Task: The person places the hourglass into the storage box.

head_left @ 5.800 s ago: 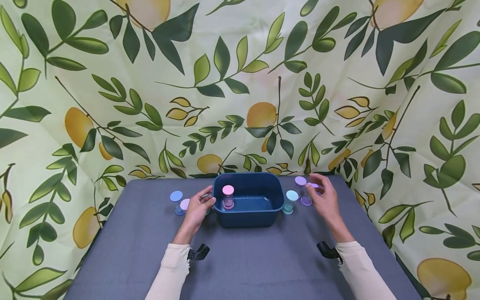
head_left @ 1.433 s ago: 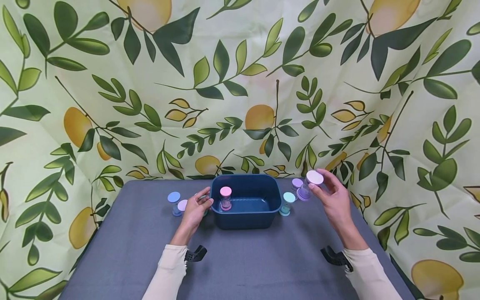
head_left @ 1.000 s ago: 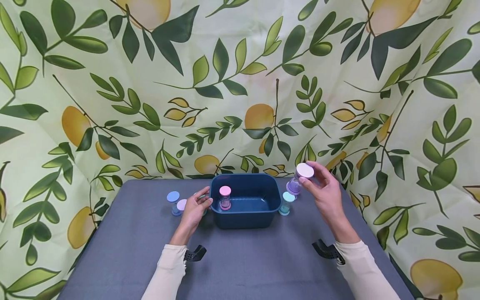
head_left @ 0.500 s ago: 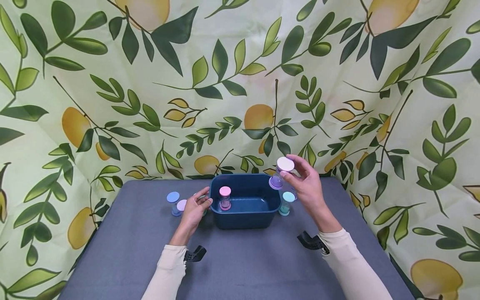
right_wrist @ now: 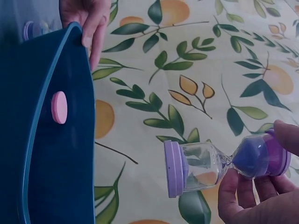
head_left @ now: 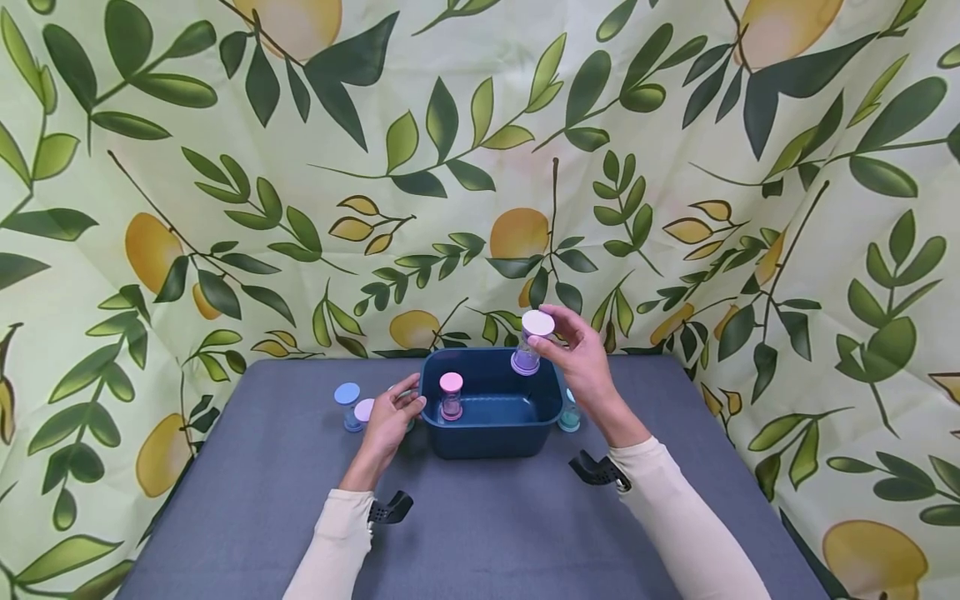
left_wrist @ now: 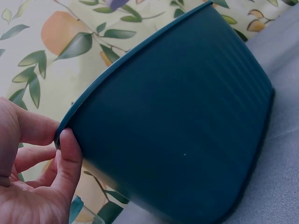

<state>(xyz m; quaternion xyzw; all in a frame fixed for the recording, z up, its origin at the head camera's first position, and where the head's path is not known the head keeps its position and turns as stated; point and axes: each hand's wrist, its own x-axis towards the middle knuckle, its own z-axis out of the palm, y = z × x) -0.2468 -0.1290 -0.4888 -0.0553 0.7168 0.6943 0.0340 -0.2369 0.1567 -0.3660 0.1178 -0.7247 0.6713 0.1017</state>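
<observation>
My right hand (head_left: 588, 371) holds a purple sand timer (head_left: 528, 354) above the right part of a dark blue bin (head_left: 491, 442). In the right wrist view, the fingers curl round one end of this glass timer (right_wrist: 201, 163), and blue-purple sand shows inside. A pink sand timer (head_left: 451, 396) stands inside the bin at its left. With thumb and fingers, my left hand (head_left: 386, 425) pinches the bin's left rim; the left wrist view shows the thumb (left_wrist: 70, 161) against the outer wall.
Left of the bin stand a blue sand timer (head_left: 349, 407) and a pale-lilac-topped one (head_left: 363, 410), partly behind the left hand. A teal sand timer (head_left: 570, 414) stands by the bin's right side, partly covered by the right hand. Leaf-patterned cloth (head_left: 450, 208) hangs behind the grey table (head_left: 480, 533).
My right hand has lifted the purple sand timer from the table's right side and carried it left over the bin. The left hand stays at the bin's rim.
</observation>
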